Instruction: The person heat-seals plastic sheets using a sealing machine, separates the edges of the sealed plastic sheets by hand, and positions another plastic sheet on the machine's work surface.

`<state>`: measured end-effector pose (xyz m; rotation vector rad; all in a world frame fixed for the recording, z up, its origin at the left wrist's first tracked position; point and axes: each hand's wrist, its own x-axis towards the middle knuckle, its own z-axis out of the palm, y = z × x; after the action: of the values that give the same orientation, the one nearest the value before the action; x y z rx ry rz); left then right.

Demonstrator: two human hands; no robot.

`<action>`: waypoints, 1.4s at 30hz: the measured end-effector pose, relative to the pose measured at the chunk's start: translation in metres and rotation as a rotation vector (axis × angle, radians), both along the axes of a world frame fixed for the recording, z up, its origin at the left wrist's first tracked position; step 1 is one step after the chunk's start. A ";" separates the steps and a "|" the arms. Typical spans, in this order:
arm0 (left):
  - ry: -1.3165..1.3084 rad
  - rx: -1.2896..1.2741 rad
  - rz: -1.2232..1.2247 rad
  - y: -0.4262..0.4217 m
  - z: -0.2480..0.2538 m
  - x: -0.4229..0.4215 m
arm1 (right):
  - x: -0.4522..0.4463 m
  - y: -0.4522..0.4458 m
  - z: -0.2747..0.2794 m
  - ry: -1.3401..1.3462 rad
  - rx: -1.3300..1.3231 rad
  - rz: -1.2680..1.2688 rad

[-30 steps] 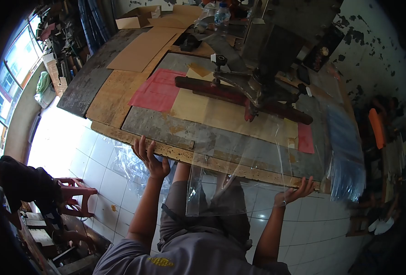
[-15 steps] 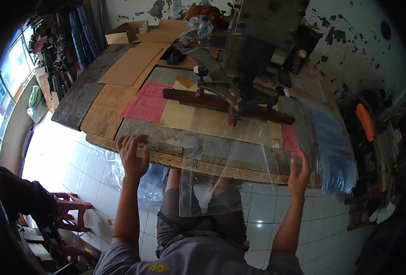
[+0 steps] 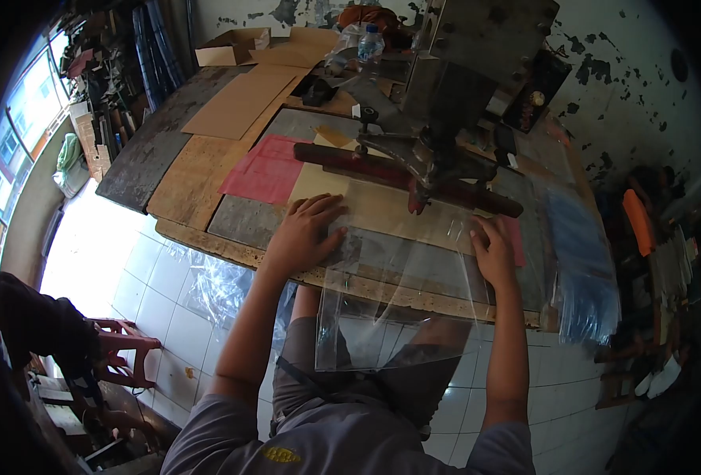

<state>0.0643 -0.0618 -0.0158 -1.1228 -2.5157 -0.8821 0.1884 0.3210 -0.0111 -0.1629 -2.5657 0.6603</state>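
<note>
A clear plastic sheet (image 3: 398,289) lies partly on the table and hangs over its front edge above my lap. My left hand (image 3: 307,233) rests at the sheet's left side, palm down, fingers stretched over the beige strip (image 3: 308,184). At the right side of the sheet is my right hand (image 3: 493,249), fingers apart and fingertips by its edge; I see no firm grip. Just beyond both hands, the dark red bar (image 3: 350,164) of a press machine (image 3: 437,134) sits over the beige strip and the sheet's far end.
Red cloth-like sheeting (image 3: 263,168) lies left of the strip. A stack of bluish clear plastic (image 3: 580,261) hangs off the table's right side. Cardboard (image 3: 239,103), an open box (image 3: 227,49) and a water bottle (image 3: 370,43) stand farther back. A red stool (image 3: 126,352) is at lower left.
My left hand has moved right and forward from the table's front edge onto the sheet's left side. My right hand has shifted left and forward along the sheet's right edge.
</note>
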 end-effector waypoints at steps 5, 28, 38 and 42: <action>0.012 0.011 -0.008 0.001 0.000 -0.001 | 0.000 0.004 -0.002 0.015 -0.019 0.045; -0.010 0.092 0.070 -0.001 -0.006 0.028 | 0.064 -0.020 -0.015 0.453 -0.330 0.144; -0.647 0.475 -0.212 -0.010 0.010 0.020 | 0.070 -0.040 -0.022 0.606 -0.314 0.154; -0.676 0.560 -0.077 -0.004 -0.003 0.024 | 0.071 -0.041 -0.035 0.510 -0.501 0.151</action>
<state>0.0884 -0.0661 -0.0184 -0.8189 -2.3964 -2.1092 0.2592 0.2798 -0.0458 0.0370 -1.9020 1.2188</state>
